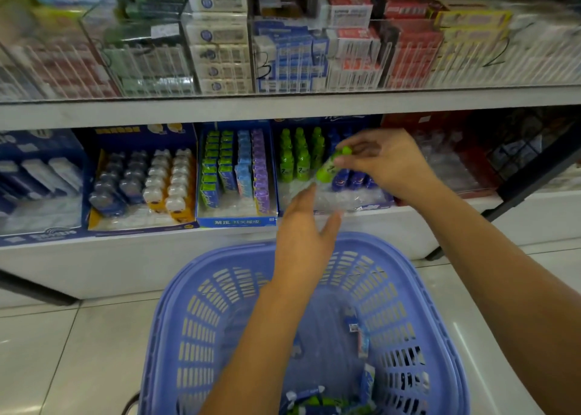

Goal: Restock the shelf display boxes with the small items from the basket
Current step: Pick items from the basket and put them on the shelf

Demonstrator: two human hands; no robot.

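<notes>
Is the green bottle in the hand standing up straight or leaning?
Leaning. The green bottle tilts, cap toward the upper right, pinched by the right hand over the display box.

The basket (195, 320) is lilac-blue, its walls patterned with rows of slots. The held bottle (328, 168) is bright green, like the bottles (294, 160) in rows behind it. The packs (226, 163) run green, light blue and purple inside a blue box (235, 222). The shelf (283, 103) is white.
</notes>
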